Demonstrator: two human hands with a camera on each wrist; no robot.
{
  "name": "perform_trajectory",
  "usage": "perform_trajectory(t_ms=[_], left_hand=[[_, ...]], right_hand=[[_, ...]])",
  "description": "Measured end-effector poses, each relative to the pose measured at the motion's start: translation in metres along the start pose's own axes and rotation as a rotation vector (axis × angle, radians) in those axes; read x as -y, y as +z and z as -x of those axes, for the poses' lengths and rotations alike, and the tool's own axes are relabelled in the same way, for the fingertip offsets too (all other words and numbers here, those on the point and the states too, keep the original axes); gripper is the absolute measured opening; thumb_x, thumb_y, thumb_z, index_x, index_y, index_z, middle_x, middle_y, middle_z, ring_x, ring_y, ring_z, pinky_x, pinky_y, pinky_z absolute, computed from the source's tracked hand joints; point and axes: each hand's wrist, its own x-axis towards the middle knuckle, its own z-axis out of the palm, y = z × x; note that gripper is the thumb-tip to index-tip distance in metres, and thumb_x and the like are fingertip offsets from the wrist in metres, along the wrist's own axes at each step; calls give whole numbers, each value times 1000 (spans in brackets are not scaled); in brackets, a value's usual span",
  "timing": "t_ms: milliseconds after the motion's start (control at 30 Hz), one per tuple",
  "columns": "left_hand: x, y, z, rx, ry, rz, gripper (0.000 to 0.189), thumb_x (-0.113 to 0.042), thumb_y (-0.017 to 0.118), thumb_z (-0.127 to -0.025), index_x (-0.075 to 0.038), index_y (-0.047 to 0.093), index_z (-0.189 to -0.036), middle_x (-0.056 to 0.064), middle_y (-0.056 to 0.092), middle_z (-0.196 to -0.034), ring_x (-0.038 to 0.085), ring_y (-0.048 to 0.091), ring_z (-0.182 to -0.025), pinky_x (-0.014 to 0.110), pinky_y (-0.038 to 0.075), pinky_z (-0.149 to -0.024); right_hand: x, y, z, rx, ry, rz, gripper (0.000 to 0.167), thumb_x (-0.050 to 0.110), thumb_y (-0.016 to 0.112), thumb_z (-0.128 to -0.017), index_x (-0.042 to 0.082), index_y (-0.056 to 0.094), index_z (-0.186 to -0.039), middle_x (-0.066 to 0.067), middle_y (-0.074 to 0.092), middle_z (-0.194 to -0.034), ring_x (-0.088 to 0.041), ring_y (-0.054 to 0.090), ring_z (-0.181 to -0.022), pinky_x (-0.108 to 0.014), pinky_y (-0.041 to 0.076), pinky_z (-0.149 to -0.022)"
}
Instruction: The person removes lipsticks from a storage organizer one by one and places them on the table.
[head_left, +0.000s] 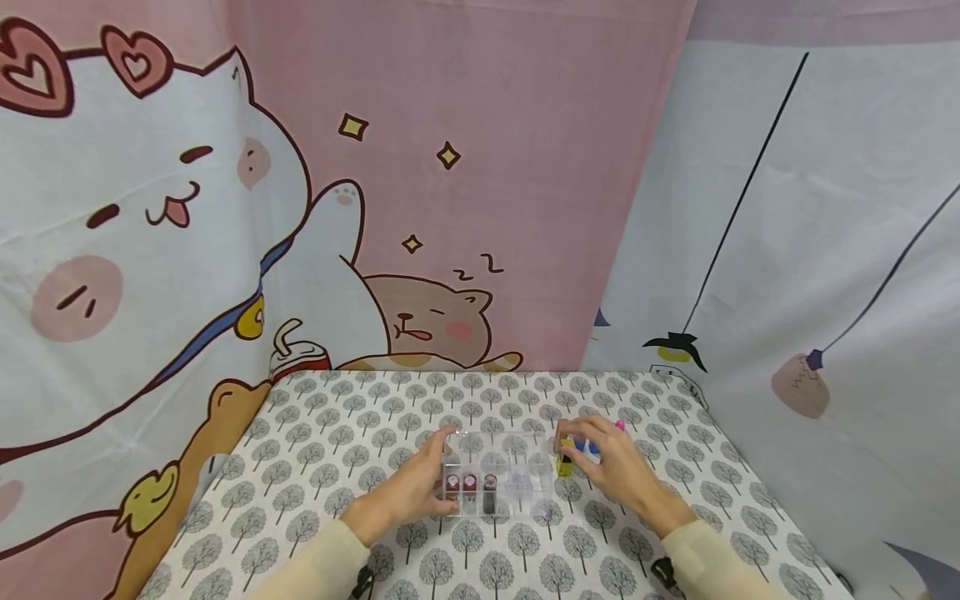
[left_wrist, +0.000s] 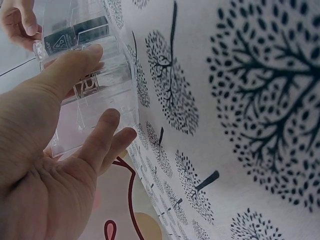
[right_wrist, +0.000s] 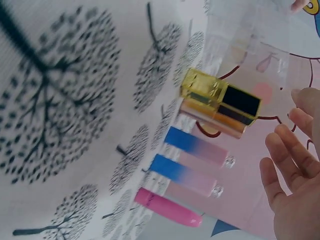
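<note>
Your cream sleeves (head_left: 318,567) reach over the tree-print table (head_left: 412,575), where a clear organizer (head_left: 531,500) stands between your hands. Your left grip (head_left: 408,490) spreads across its left end, fingers fairly straight, thumb touching the near side. Your right grip (head_left: 615,467), fingers loosely parted, holds nothing, near a gold-and-black tube (right_wrist: 200,85). Beside that stand a rose-gold tube, two blue-to-pink tubes (right_wrist: 192,145) and a hot-pink tube (right_wrist: 167,207); three small tubes (head_left: 490,498) occupy the organizer's near compartments
</note>
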Motion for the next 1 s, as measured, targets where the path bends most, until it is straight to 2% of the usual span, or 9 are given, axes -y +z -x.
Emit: perform_trajectory(t_ms=[133,233,267,367,467,500,533,733,1000], left_hand=[[2,1,-1,3,-4,12,139,-17,106,-82,-18,14,-186,25,60,-165,30,75,-128,52,70,-115],[4,1,0,-1,24,32,140,-15,105,-82,-21,13,-187,27,61,-162,30,75,-124,53,71,-111],[14,4,-3,-11,67,30,141,-19,105,-82,-22,11,-187,25,62,-161,27,75,-123,50,72,-110],[15,4,-2,-16,99,38,141,-18,106,-82,-24,11,-187,27,62,-159,27,75,-120,51,73,-107],[14,4,-3,-10,85,34,140,-19,106,-82,-22,13,-186,25,63,-158,26,75,-122,49,73,-108],[4,1,0,-1,44,37,139,-14,105,-81,-21,14,-186,27,63,-158,28,75,-122,52,73,-109],[4,1,-1,1,35,36,139,-14,106,-81,-19,15,-186,26,63,-158,28,75,-123,52,72,-109],[0,2,1,-2,16,7,141,-17,107,-79,-14,14,-185,24,64,-159,30,75,-126,53,71,-112],[0,1,-1,1,17,-8,140,-17,107,-79,-12,15,-185,23,65,-156,30,74,-126,56,70,-113]], right_hand=[[12,0,-5,-20,-14,11,40,7,98,-90,4,84,-127,-15,83,-131,-28,81,-114,-49,76,-95],[22,1,-9,-14,-7,11,40,8,99,-91,8,84,-129,-11,82,-132,-27,79,-119,-48,75,-99],[26,2,-10,-12,-5,10,41,9,99,-91,8,84,-129,-9,82,-132,-26,79,-119,-48,75,-100],[36,5,-14,1,-11,-12,41,10,99,-91,10,83,-130,-7,82,-132,-25,80,-119,-46,74,-102],[44,9,-18,20,-29,-34,42,12,98,-93,10,83,-132,-7,81,-132,-22,80,-116,-43,75,-100],[47,10,-19,26,-37,-45,42,12,98,-93,10,83,-132,-6,82,-133,-22,80,-116,-43,74,-101],[49,12,-20,31,-44,-51,43,12,98,-93,10,82,-133,-6,82,-133,-22,79,-116,-42,74,-101],[62,23,-25,79,-53,-112,44,16,97,-95,11,81,-136,-4,81,-135,-23,80,-122,-42,74,-106],[76,28,-29,212,26,-158,44,28,91,-103,16,79,-143,3,78,-145,-20,79,-131,-44,71,-113]])
